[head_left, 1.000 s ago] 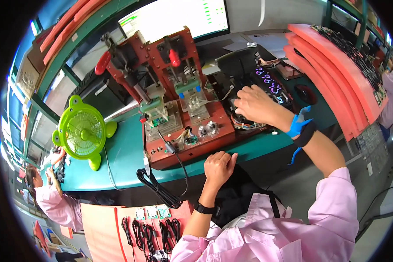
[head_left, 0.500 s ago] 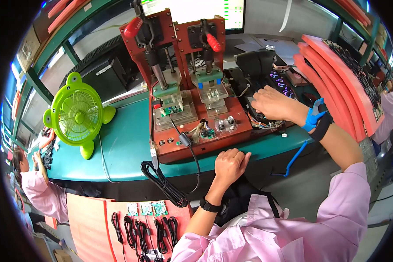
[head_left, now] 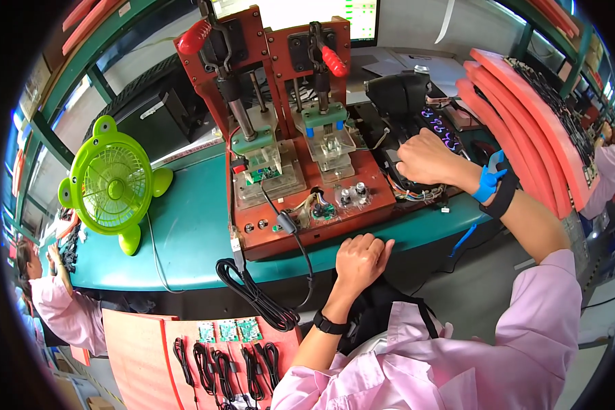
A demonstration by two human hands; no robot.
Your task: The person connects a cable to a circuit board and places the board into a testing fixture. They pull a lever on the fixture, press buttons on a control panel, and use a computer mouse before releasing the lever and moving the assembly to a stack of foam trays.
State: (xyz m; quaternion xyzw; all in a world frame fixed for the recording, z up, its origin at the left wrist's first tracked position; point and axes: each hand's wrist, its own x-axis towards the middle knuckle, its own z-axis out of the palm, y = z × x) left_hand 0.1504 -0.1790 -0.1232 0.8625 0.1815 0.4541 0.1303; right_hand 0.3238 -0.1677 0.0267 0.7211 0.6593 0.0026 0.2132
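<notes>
My left hand [head_left: 359, 260] rests on the front edge of the teal bench [head_left: 184, 232], fingers curled, nothing seen in it, just below the red test fixture [head_left: 307, 191]. The fixture has two red-handled toggle clamps [head_left: 328, 58] and two clear nests holding small green circuit boards [head_left: 263, 174]. My right hand [head_left: 427, 158], with a blue wrist strap [head_left: 488, 181], lies knuckles up on a black tray of small parts [head_left: 427, 126] to the right of the fixture. Its fingertips are hidden, so I cannot tell whether it holds a part.
A green desk fan [head_left: 113, 184] stands at the left of the bench. A coiled black cable [head_left: 256, 297] hangs over the front edge. Orange foam trays [head_left: 526, 102] of boards lean at the right. An orange tray [head_left: 219, 352] with cables and boards is below. Other workers sit at far left [head_left: 58, 301] and right [head_left: 608, 164].
The view has swung so the fixture sits more to the centre. My left hand stays at the bench edge and my right hand stays on the black tray.
</notes>
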